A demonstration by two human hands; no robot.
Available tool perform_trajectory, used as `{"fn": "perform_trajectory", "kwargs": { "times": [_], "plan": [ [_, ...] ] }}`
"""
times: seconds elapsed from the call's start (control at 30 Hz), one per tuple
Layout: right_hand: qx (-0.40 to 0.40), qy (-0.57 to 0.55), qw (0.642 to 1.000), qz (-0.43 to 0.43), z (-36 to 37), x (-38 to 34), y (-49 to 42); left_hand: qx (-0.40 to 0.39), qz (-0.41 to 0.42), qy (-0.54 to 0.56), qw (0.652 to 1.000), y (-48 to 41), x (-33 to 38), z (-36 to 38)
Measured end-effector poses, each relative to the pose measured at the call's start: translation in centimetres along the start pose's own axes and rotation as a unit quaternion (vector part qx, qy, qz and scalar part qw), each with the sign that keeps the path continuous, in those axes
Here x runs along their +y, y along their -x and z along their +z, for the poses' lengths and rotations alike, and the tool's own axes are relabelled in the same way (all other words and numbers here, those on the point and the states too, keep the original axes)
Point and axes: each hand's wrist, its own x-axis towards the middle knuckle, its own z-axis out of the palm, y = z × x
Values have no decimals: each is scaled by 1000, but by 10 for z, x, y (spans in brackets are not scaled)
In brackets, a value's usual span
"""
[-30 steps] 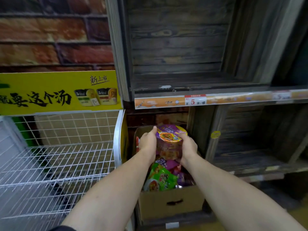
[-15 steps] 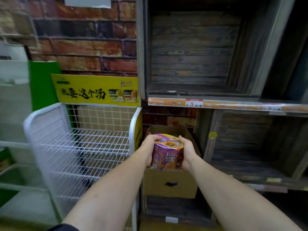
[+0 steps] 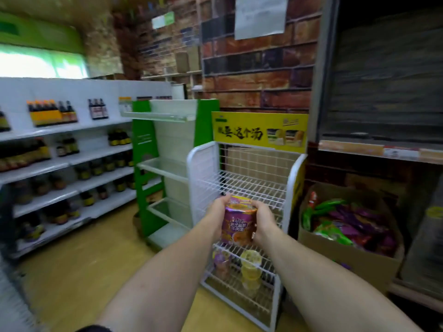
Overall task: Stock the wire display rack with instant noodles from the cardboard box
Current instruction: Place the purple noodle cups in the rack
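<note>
Since the earlier frame the noodle cup has travelled from the cardboard box to the front edge of the wire display rack, left hand and right hand clasping its sides. I think it should go upright, deep on a shelf.

white wire rack on floor, purple cup beside yellow cup on lower shelf
</note>
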Motion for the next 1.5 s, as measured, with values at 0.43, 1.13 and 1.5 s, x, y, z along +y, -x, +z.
{"fn": "perform_trajectory", "kwargs": {
  "times": [0.43,1.13,1.5],
  "plan": [
    [-78,113,990,35,232,106,-4,148,5,15,989,-11,45,-264],
    [58,60,982,171,248,194,-252,78,-186,-70,977,-253,-4,-297],
    [182,-31,958,218,198,218,-378,15,-271,-126,954,-415,-59,-255]
  ]
}}
